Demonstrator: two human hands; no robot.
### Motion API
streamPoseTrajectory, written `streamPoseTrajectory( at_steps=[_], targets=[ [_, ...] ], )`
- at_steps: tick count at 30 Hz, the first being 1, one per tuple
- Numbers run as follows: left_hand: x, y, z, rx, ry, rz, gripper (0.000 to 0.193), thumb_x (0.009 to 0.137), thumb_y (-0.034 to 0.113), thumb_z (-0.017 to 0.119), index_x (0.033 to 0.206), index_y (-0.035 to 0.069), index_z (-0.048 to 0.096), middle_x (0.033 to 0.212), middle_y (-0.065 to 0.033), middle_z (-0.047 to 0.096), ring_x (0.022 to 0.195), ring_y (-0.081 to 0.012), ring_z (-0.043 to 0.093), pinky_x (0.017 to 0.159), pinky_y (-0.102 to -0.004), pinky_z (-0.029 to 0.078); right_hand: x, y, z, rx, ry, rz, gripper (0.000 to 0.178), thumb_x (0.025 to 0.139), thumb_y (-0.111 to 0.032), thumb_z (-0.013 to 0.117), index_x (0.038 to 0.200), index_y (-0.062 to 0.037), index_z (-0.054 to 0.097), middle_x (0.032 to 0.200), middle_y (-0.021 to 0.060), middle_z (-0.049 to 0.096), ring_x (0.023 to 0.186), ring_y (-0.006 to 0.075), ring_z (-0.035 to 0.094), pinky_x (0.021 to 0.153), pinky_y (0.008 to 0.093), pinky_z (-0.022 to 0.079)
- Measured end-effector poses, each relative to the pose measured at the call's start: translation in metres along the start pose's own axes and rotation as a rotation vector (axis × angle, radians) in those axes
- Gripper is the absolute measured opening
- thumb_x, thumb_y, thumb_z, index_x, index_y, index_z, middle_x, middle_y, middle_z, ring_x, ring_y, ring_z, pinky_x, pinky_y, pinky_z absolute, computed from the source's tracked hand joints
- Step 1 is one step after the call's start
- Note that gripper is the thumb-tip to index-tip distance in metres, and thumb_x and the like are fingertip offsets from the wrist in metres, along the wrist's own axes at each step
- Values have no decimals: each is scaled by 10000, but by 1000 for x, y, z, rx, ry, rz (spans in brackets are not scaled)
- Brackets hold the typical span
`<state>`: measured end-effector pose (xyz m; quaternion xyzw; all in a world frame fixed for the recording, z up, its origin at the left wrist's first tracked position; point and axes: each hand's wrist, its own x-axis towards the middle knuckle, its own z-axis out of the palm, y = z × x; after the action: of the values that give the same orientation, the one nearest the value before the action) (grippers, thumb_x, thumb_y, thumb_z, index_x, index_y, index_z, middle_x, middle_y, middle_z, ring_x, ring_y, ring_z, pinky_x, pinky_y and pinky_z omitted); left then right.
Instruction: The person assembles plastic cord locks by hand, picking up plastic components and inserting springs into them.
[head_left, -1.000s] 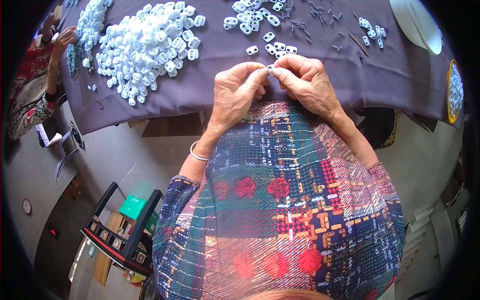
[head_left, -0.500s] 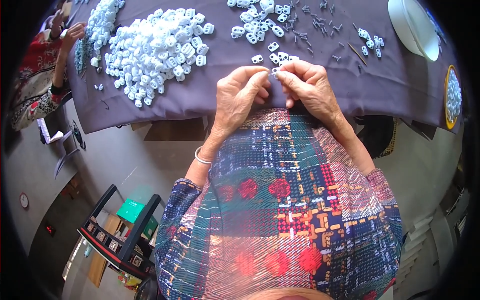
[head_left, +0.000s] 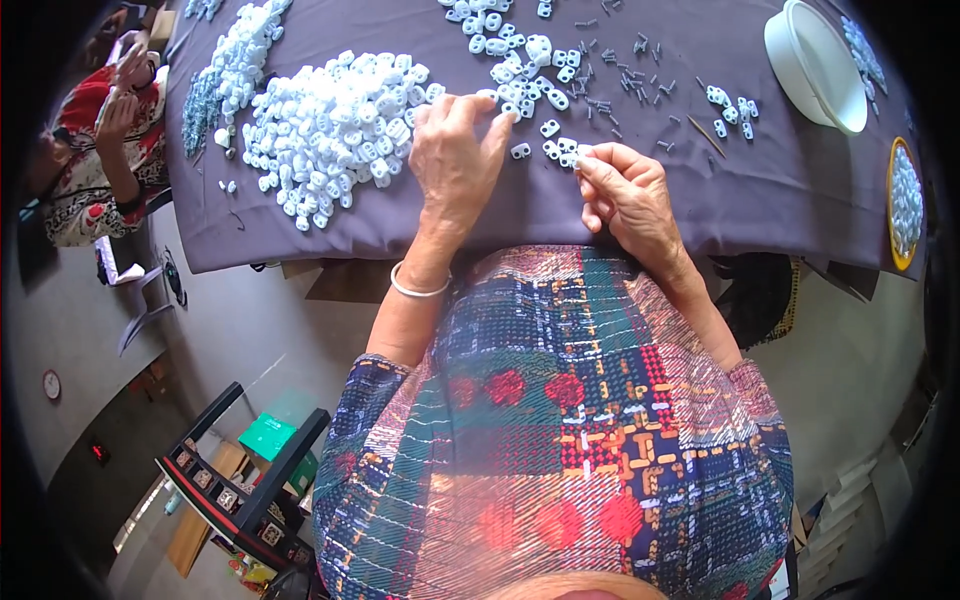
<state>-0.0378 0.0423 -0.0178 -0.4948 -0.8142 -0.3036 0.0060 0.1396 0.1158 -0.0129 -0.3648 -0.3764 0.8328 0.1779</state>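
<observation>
My left hand (head_left: pixel 455 160) reaches over the table with thumb and fingers apart, between a big heap of white plastic cord-lock pieces (head_left: pixel 330 130) and a looser group of two-holed cord-lock pieces (head_left: pixel 515 75). Its fingertips are beside the nearest pieces of that group. My right hand (head_left: pixel 632 195) is closed in a pinch near the table's front, on a small white plastic piece (head_left: pixel 584 152) mostly hidden by the fingertips. Just left of that pinch lie a few two-holed pieces (head_left: pixel 551 149). Small metal springs (head_left: pixel 630 80) are scattered behind my right hand.
At the right stand a white tub (head_left: pixel 800 70) and a yellow-rimmed basket (head_left: pixel 903 215) of white pieces. A thin wooden stick (head_left: pixel 706 136) lies near a small cluster of pieces (head_left: pixel 733 108). Another person's hands (head_left: pixel 117 115) are at the far left, beside more heaps on the dark tablecloth (head_left: pixel 370 225).
My hands were together at the fingertips over a small piece. The left hand has moved away, left and farther out, and its fingers have spread; the right stays pinched. The view has shifted slightly.
</observation>
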Motion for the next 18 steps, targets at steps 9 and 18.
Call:
streamPoseTrajectory(
  at_steps=[9,18],
  targets=[
    [-1,7,8,-182,-4,84,156,711,117,704,811,58,599,748,-70,585,739,-254,550,638,-346,454,2,-1,2,-10,-20,-13,135,881,-115,567,912,17,573,650,26,548,436,28,425,383,182,420],
    [-20,7,-25,-1448,-253,-691,124,837,93,622,914,9,574,876,-112,647,773,-204,647,585,-268,506,1,-1,1,-36,-17,-11,154,869,-141,589,907,8,585,647,14,548,455,32,461,399,180,428]
  ],
)
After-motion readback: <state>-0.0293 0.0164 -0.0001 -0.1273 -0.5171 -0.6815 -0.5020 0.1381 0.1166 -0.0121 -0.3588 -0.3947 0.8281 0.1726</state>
